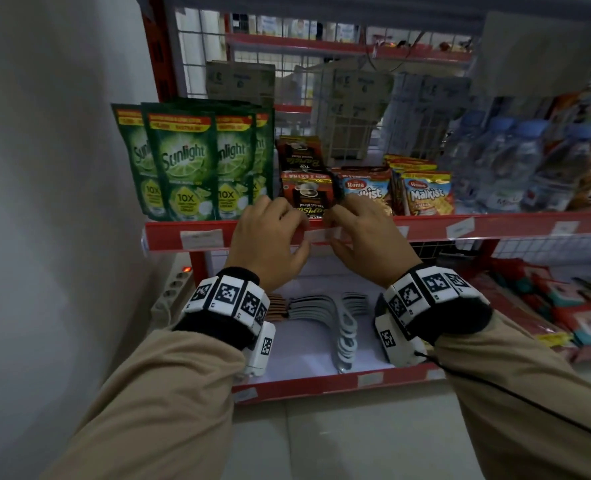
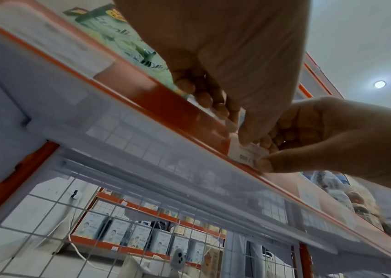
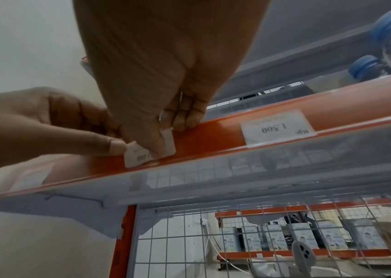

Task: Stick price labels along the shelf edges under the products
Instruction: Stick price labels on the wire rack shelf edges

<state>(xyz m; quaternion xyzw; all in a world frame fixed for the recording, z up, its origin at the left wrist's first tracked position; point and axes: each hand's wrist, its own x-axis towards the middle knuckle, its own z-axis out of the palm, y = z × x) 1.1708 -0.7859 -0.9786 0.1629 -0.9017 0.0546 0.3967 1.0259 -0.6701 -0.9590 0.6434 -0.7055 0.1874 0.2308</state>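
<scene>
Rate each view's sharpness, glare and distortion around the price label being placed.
Head view: dim, shelf edge bowed, water bottles blurred. Left wrist view: price label smeared, ceiling light glaring. Right wrist view: neighbouring label sharp enough to read 1.500.

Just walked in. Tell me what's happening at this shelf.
A person is fitting a white price label onto the red shelf edge, below the coffee sachets. The left hand and right hand hold it at either end with thumbs and fingertips. It is not yet flat: its left corner lifts off the strip. Other labels already sit under the Sunlight pouches and further right.
</scene>
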